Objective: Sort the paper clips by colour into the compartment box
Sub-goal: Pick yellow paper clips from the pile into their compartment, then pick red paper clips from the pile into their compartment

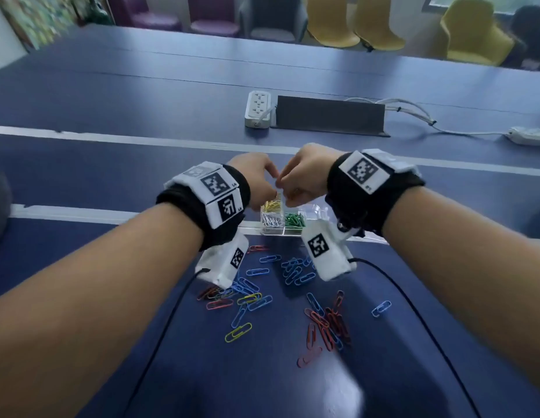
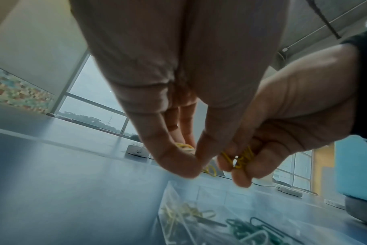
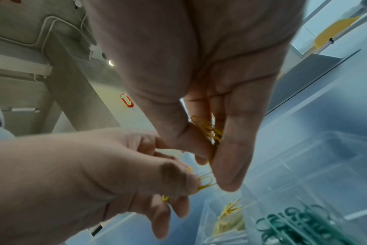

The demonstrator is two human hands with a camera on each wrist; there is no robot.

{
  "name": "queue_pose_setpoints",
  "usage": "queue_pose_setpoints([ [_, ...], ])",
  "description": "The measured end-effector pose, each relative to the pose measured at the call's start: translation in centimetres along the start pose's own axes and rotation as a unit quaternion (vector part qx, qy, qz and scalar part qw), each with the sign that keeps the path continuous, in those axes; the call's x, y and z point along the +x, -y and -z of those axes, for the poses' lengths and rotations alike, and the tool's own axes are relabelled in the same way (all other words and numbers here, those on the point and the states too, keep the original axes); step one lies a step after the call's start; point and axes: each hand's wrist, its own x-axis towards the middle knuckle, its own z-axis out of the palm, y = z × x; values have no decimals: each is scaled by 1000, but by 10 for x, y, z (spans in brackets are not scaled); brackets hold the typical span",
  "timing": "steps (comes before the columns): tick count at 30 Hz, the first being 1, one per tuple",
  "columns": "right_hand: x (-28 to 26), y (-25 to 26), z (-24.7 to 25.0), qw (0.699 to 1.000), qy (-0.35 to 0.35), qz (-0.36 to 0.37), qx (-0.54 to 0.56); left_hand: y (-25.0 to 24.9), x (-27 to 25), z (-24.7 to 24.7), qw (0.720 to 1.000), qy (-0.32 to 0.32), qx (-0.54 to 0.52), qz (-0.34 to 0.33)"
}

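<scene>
A clear compartment box point(image 1: 320, 211) stands on the blue table, holding yellow clips point(image 1: 271, 204), white clips point(image 1: 271, 222) and green clips point(image 1: 294, 220) in separate compartments. Both hands hover just above it, fingertips meeting. My left hand point(image 1: 270, 188) pinches a yellow clip point(image 3: 205, 182) between thumb and finger. My right hand point(image 1: 286, 190) grips a small bunch of yellow clips point(image 3: 210, 130) between thumb and fingers. Loose blue clips point(image 1: 293, 271), red clips point(image 1: 326, 324) and a yellow clip point(image 1: 238, 332) lie on the table nearer to me.
A white power strip point(image 1: 258, 108) and a dark cable flap point(image 1: 329, 114) sit beyond the box, with another power strip point(image 1: 531, 135) far right. White tape lines point(image 1: 66, 211) cross the table. Chairs stand along its far edge.
</scene>
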Motion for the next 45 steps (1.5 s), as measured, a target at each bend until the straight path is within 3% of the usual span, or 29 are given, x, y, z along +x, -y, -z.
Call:
queue_pose_setpoints([
  [6,10,12,-9,999,-20,-43,19,3,12,0,998,-26,-48,40],
  [13,9,17,-8,996,-38,-66,56,4,8,0,989,-13,-134,57],
  [19,10,8,-9,993,-29,-38,112,7,-2,-3,984,-17,-165,57],
  [25,9,3,-13,995,-30,-2,99,11,-11,-4,989,-18,-146,29],
  [29,1,1,-15,998,-53,16,29,12,-14,0,987,-35,-157,22],
  [34,-12,4,-24,973,-48,36,-224,16,-17,-4,998,-32,-54,15],
  [45,-21,1,-27,960,-19,82,-268,25,-23,-2,999,-35,-40,-6],
])
